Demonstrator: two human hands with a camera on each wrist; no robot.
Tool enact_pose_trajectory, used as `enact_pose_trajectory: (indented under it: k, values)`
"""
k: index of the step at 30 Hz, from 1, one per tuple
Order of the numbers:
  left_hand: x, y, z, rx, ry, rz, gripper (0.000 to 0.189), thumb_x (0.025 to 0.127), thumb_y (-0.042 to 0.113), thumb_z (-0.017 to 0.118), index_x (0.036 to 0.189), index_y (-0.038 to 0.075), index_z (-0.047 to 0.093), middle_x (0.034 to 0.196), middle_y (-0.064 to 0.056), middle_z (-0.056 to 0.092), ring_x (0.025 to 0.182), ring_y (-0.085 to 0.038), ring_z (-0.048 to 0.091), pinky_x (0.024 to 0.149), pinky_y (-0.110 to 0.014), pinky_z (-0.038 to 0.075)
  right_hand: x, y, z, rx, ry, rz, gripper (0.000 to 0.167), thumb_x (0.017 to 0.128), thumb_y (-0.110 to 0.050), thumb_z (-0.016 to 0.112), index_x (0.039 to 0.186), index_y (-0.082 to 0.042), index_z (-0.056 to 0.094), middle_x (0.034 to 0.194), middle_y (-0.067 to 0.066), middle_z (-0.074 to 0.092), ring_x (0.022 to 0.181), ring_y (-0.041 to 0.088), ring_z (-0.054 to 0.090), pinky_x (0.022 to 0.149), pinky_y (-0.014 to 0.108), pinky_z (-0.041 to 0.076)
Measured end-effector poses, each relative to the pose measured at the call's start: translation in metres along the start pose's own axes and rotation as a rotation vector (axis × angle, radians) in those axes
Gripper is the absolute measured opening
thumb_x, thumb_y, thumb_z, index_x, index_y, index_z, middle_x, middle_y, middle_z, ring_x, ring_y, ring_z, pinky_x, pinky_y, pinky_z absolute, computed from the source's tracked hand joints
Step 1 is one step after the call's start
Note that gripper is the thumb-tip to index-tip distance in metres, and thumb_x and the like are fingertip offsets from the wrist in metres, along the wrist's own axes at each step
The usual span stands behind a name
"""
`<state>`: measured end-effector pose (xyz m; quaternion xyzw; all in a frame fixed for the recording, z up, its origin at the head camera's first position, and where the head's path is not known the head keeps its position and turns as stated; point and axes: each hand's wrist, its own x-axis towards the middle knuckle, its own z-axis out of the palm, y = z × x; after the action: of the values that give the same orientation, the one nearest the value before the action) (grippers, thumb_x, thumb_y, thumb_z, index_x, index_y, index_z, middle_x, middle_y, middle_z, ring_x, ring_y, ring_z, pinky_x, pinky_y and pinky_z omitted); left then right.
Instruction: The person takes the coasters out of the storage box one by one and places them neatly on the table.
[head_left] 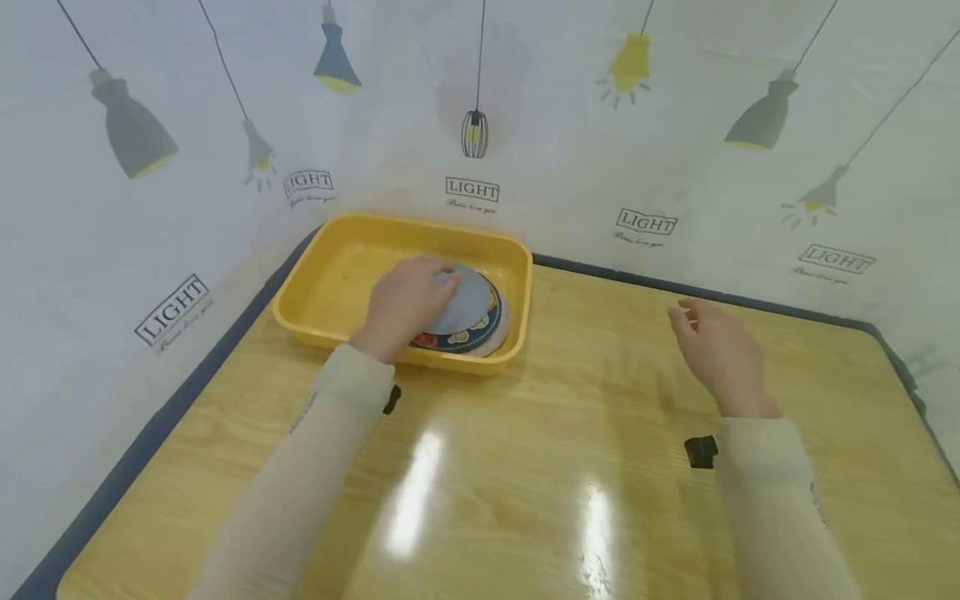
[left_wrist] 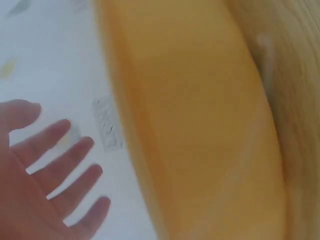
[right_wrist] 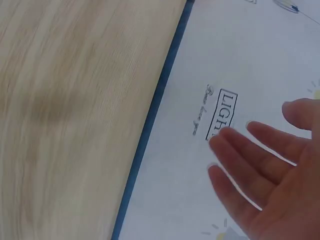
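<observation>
My left hand [head_left: 405,300] is over the yellow tray [head_left: 360,229], its fingers relaxed and spread in the left wrist view. In the head view its thumb overlaps a round grey-blue disc [head_left: 468,302]. Beneath that disc lies a larger dark blue round piece [head_left: 459,340] with a flower pattern, and below it a pale pinkish round piece [head_left: 497,337] sticks out. This stack is in the tray's right half, partly hidden by the hand. To the right, my right hand [head_left: 723,354] hovers above the table with loosely bent fingers and nothing in it.
The wooden table [head_left: 585,400] has a dark blue edge strip [head_left: 637,279] along the wall. White wall covering [head_left: 555,167] printed with lamps and lettering rises behind the tray and at both sides. A black wrist device [head_left: 701,452] shows at the right cuff.
</observation>
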<state>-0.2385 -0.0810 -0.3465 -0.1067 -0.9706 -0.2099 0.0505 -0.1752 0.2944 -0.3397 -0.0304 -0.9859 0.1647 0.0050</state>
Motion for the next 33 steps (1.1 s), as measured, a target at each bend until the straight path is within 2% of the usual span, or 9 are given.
enact_pose_trajectory:
  k: [2, 5, 10, 14, 18, 20, 22, 27, 33]
  values:
    - [-0.009, -0.011, -0.005, -0.069, 0.049, -0.043, 0.041, 0.089, 0.047, 0.040, 0.115, 0.023, 0.060, 0.118, 0.002, 0.055, 0.109, -0.021, 0.048, 0.088, -0.041, 0.038, -0.001, -0.004, 0.004, 0.037, 0.062, -0.016, 0.070, 0.089, -0.057, 0.018, 0.128, -0.005, 0.044, 0.118, 0.019, 0.053, 0.100, 0.038, 0.051, 0.074, 0.052, 0.040]
    - [-0.024, -0.031, -0.015, -0.134, 0.162, -0.132, 0.039, 0.088, 0.043, 0.044, 0.115, 0.019, 0.059, 0.120, -0.001, 0.054, 0.111, -0.025, 0.046, 0.089, -0.044, 0.035, -0.004, -0.011, 0.013, 0.122, 0.142, -0.043, 0.060, 0.091, -0.052, 0.024, 0.118, -0.007, 0.054, 0.108, 0.015, 0.060, 0.093, 0.032, 0.055, 0.072, 0.048, 0.041]
    - [-0.044, -0.071, -0.026, -0.152, 0.360, -0.305, 0.044, 0.087, 0.037, 0.049, 0.123, 0.013, 0.052, 0.134, -0.008, 0.039, 0.123, -0.031, 0.028, 0.095, -0.052, 0.022, -0.007, -0.026, 0.027, 0.281, 0.231, -0.071, 0.047, 0.093, -0.045, 0.031, 0.110, -0.012, 0.059, 0.099, 0.008, 0.064, 0.088, 0.025, 0.057, 0.068, 0.042, 0.042]
    - [-0.057, -0.096, -0.020, -0.239, 0.485, -0.454, 0.048, 0.086, 0.028, 0.052, 0.132, 0.015, 0.042, 0.144, -0.005, 0.018, 0.132, -0.026, 0.007, 0.101, -0.051, 0.010, -0.007, -0.041, 0.039, 0.402, 0.286, -0.101, 0.041, 0.093, -0.042, 0.036, 0.110, -0.013, 0.060, 0.096, 0.004, 0.065, 0.087, 0.020, 0.059, 0.068, 0.038, 0.043]
    - [-0.067, -0.112, -0.006, -0.417, 0.609, -0.547, 0.053, 0.086, 0.015, 0.053, 0.135, 0.022, 0.037, 0.145, 0.002, 0.013, 0.132, -0.017, 0.006, 0.104, -0.039, 0.012, -0.005, -0.059, 0.048, 0.522, 0.285, -0.111, 0.041, 0.092, -0.043, 0.039, 0.115, -0.015, 0.057, 0.097, 0.000, 0.064, 0.086, 0.015, 0.060, 0.072, 0.037, 0.045]
    - [-0.071, -0.114, 0.000, -0.526, 0.636, -0.577, 0.056, 0.086, 0.012, 0.051, 0.138, 0.023, 0.032, 0.145, 0.002, 0.013, 0.131, -0.014, 0.009, 0.104, -0.032, 0.015, -0.007, -0.067, 0.052, 0.587, 0.275, -0.111, 0.042, 0.091, -0.044, 0.040, 0.120, -0.017, 0.053, 0.098, -0.002, 0.064, 0.086, 0.012, 0.060, 0.074, 0.036, 0.046]
    - [-0.074, -0.116, 0.006, -0.682, 0.645, -0.591, 0.059, 0.087, 0.010, 0.049, 0.140, 0.024, 0.027, 0.144, 0.002, 0.014, 0.130, -0.011, 0.014, 0.103, -0.027, 0.018, -0.008, -0.074, 0.055, 0.650, 0.268, -0.110, 0.044, 0.090, -0.045, 0.041, 0.125, -0.019, 0.048, 0.099, -0.003, 0.063, 0.085, 0.010, 0.060, 0.076, 0.034, 0.046]
    - [-0.077, -0.116, 0.011, -1.049, 0.654, -0.610, 0.060, 0.089, 0.007, 0.046, 0.141, 0.023, 0.021, 0.143, 0.005, 0.020, 0.126, -0.009, 0.024, 0.100, -0.024, 0.024, -0.011, -0.088, 0.062, 0.753, 0.246, -0.120, 0.047, 0.088, -0.047, 0.043, 0.128, -0.022, 0.043, 0.099, -0.002, 0.062, 0.084, 0.009, 0.060, 0.077, 0.032, 0.046]
    - [-0.076, -0.116, 0.014, -1.244, 0.658, -0.570, 0.057, 0.087, 0.002, 0.043, 0.139, 0.017, 0.026, 0.140, 0.001, 0.026, 0.124, -0.013, 0.030, 0.097, -0.022, 0.028, -0.010, -0.101, 0.068, 0.815, 0.228, -0.138, 0.050, 0.088, -0.048, 0.044, 0.131, -0.024, 0.039, 0.099, -0.001, 0.062, 0.084, 0.012, 0.060, 0.078, 0.034, 0.046]
